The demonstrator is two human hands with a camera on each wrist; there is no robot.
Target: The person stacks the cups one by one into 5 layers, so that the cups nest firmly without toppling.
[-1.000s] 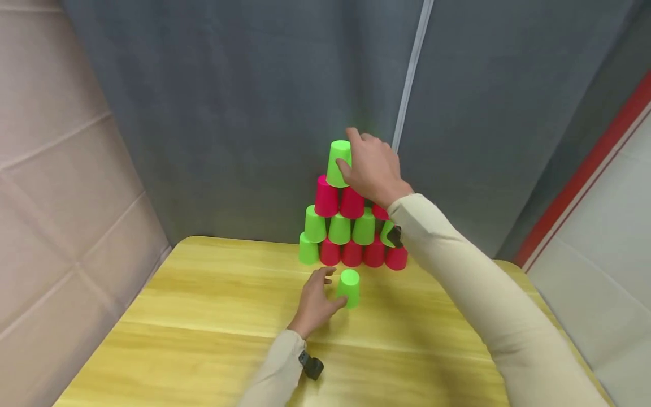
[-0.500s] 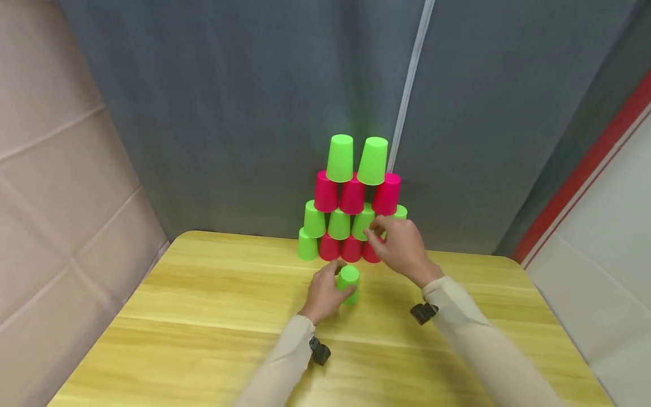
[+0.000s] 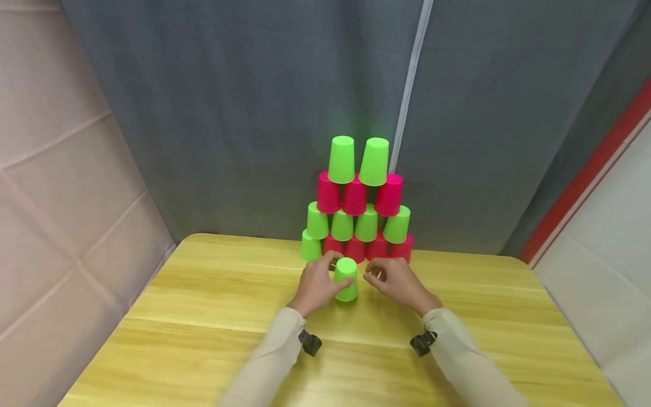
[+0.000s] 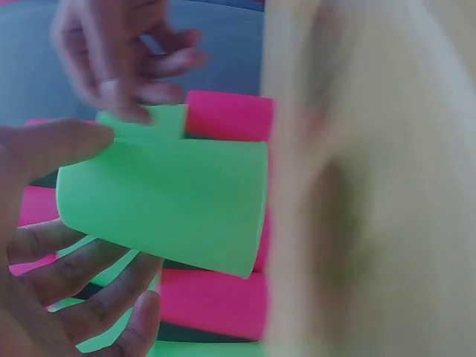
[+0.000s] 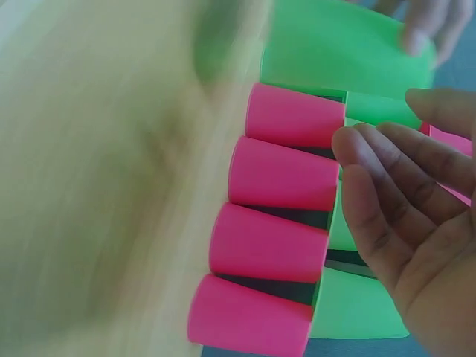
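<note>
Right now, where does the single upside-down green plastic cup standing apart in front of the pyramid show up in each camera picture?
Head view: the single green plastic cup stands centre, on the wooden table, held by the left hand.
Left wrist view: it fills the middle, lying sideways in the picture.
Right wrist view: it is at the top right, partly cut off.
Shared landmark: the pyramid's bottom row of pink cups.

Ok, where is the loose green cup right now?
In the head view the loose green cup stands upside down on the table, just in front of the cup pyramid, gripped by the left hand, with the right hand beside it.
</note>
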